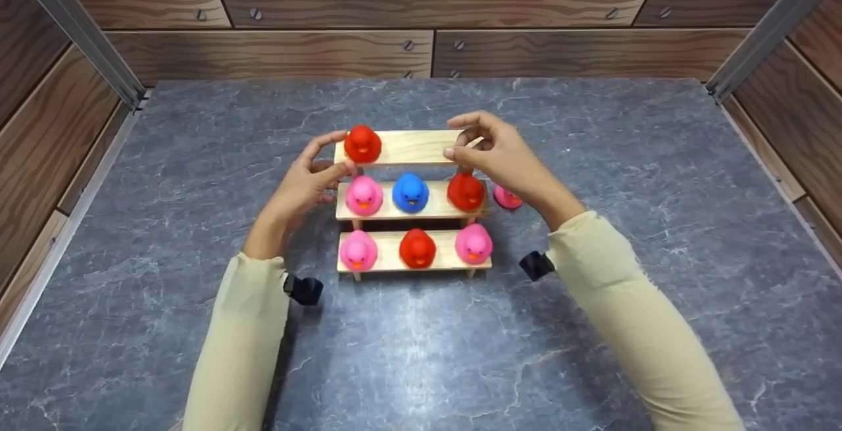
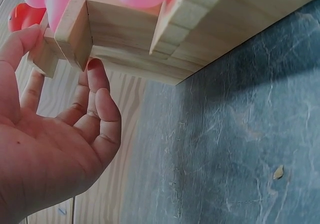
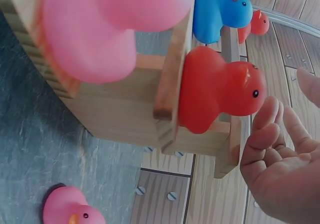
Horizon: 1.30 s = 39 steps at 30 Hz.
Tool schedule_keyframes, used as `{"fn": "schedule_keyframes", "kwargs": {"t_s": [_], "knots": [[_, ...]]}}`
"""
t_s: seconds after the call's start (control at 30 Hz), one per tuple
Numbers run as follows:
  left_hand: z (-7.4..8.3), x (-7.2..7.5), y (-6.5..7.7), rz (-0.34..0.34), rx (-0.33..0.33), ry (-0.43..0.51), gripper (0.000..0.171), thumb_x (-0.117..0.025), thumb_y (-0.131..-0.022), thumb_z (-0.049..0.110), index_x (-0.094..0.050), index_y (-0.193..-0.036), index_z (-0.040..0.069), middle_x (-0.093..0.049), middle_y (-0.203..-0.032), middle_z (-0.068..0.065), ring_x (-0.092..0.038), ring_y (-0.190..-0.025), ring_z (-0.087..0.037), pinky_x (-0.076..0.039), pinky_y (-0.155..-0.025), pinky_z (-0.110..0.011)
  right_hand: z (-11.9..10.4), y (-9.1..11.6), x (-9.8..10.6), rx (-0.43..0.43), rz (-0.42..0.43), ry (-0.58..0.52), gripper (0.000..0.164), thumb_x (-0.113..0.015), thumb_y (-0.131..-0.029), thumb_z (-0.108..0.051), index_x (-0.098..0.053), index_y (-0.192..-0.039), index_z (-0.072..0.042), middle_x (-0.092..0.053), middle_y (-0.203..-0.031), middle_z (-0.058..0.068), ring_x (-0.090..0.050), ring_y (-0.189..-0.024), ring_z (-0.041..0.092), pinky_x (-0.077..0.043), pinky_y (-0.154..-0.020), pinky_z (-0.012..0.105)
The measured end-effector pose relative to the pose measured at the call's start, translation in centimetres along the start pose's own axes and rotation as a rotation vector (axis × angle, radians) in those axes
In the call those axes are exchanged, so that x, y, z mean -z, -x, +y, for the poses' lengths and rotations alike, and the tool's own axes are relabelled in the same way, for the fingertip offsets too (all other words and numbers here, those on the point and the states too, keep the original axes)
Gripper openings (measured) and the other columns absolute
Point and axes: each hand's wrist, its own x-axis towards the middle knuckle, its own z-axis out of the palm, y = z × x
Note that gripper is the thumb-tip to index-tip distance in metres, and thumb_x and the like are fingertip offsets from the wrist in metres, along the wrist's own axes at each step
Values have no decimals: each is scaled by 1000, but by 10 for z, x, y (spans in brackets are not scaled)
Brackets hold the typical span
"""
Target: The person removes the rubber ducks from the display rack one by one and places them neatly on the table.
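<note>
A three-tier wooden shelf stand [image 1: 421, 147] stands on the marbled surface. At its top left end my left hand [image 1: 306, 177] holds the top board between thumb and forefinger, beside a red rubber duck [image 1: 362, 145]. My right hand [image 1: 500, 154] is over the top board's right end, fingers loosely bent and holding nothing; in the right wrist view its thumb is apart from the board. The middle board bears a pink duck [image 1: 364, 196], a blue duck [image 1: 410, 193] and a red duck [image 3: 210, 91]. Below sit a pink duck [image 1: 358, 251], a red duck [image 1: 417, 249] and another pink duck [image 1: 473, 244].
Another pink duck [image 1: 507, 197] lies on the surface right of the stand, partly hidden by my right hand in the head view. Wood-patterned panels [image 1: 276, 52] wall the back and sides, with grey metal posts [image 1: 92, 36] at the corners.
</note>
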Motion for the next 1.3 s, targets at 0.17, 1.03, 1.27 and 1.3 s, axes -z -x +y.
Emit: {"fn": "schedule_keyframes", "kwargs": {"t_s": [0.17,1.03,1.27,1.3], "knots": [[0,0,1,1,1,-8,55,-62,-93,25,-40,-143,28,-60,-113,-9,-53,-82,-13,-47,-68,-25,-5,-2,-4,2,-1,14,41,-68,-89,-16,-55,-127,-6,-57,-91,0,-55,-70,14,-50,-67,22],[-1,0,0,-3,-7,7,55,-62,-93,23,-41,-143,27,-59,-112,-10,-54,-81,-13,-47,-68,-26,-22,-16,-40,-1,-15,-1,43,-70,-87,-17,-56,-127,-10,-52,-90,0,-54,-73,13,-49,-74,22],[0,0,1,-8,0,3,55,-63,-93,25,-40,-143,28,-59,-114,-11,-54,-84,-14,-47,-68,-26,-28,-21,-49,-9,-23,19,43,-70,-88,-21,-55,-128,-12,-52,-91,0,-55,-75,15,-47,-71,21],[0,0,1,-10,0,1,55,-63,-93,25,-40,-143,28,-59,-115,-11,-54,-84,-14,-47,-68,-25,-29,-22,-49,-9,-25,18,44,-70,-88,-20,-55,-128,-12,-52,-91,0,-55,-75,15,-46,-71,21]]}}
